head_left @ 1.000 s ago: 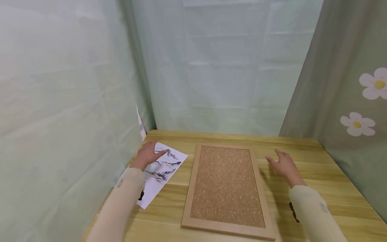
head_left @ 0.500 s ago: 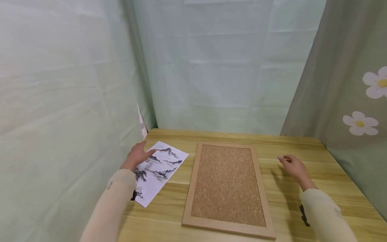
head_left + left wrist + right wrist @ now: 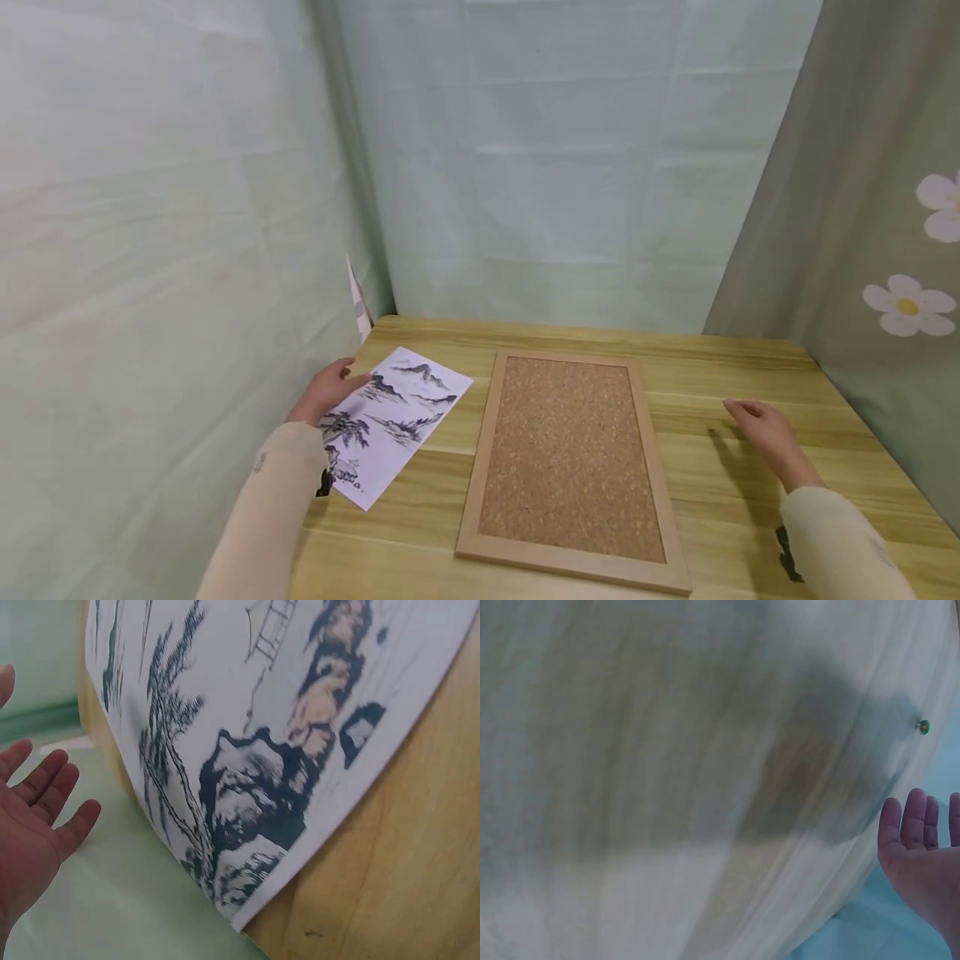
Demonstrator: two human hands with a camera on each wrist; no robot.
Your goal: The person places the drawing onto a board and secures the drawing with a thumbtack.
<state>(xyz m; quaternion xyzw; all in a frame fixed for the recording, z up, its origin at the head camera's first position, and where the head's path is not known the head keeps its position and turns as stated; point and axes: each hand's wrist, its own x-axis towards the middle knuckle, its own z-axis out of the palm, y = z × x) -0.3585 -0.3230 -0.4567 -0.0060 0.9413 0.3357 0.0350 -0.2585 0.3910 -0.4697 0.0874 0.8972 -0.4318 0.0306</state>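
Observation:
My left hand (image 3: 327, 390) is by the left edge of a white sheet of paper (image 3: 408, 417) printed with an ink landscape of mountains and trees. In the left wrist view, its fingers (image 3: 46, 787) are relaxed and spread beside the paper, holding nothing. A cork board (image 3: 570, 458) in a light wooden frame lies flat to the right of the sheet. Farther right, my right hand (image 3: 768, 433) is over the table, casting a shadow. Its fingers look loosely extended in the right wrist view. Beyond their tips on the tabletop sits a tiny round green thing (image 3: 924, 727), like a thumbtack.
The wooden table (image 3: 442, 533) has rounded back corners. Pale green cloth (image 3: 555, 183) hangs behind it, and more cloth stands close on the left. A curtain with white flowers (image 3: 907, 306) borders the right side.
My right hand has moved right and toward me, away from the board. My left hand has drawn back left across the sheet to its edge, uncovering more of the print. Sheet and board stay put.

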